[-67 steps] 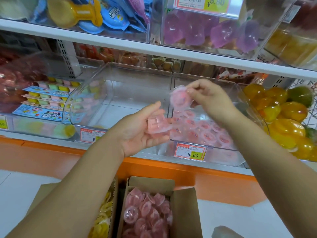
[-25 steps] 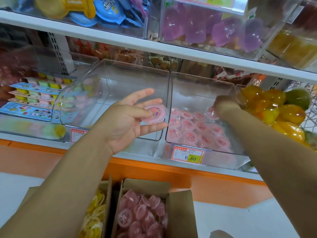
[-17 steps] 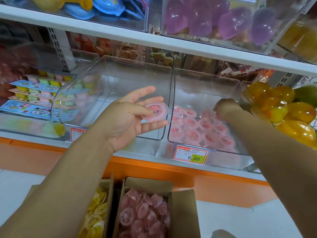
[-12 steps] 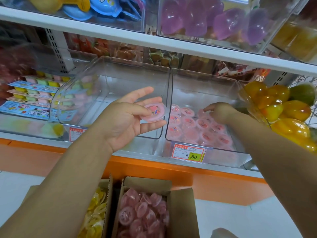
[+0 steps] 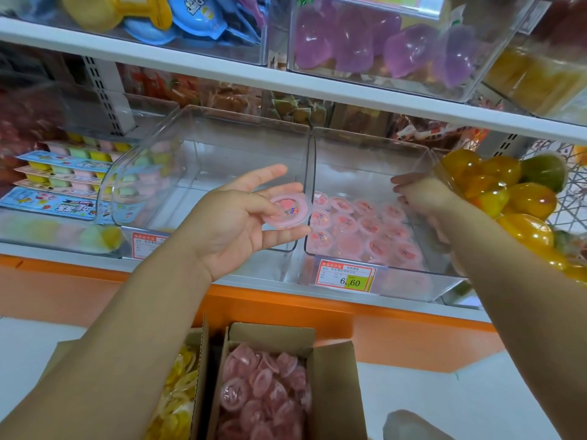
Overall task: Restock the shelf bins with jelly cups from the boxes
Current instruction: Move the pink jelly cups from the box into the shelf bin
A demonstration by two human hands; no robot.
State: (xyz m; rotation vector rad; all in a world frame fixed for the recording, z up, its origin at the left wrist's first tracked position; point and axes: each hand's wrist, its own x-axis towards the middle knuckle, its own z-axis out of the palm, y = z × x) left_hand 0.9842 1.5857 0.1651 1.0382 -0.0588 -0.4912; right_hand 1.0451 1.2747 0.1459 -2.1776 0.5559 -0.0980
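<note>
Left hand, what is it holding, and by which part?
The left hand holds one pink jelly cup by its rim, thumb on the lid's edge, fingers beneath.

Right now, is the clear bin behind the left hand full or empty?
Empty where visible: the bin shows only bare floor and walls; the left hand hides its front corner.

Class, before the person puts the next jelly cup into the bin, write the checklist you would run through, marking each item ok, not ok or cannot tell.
1. Cup in hand: ok, the left hand pinches a pink jelly cup.
2. Matching bin: ok, the right bin holds pink cups.
3. Room in that bin: ok, its walls are bare above the cups.
4. Right hand free: cannot tell, its palm is hidden.
5. Supply: ok, the box below holds plenty of the same.
</note>
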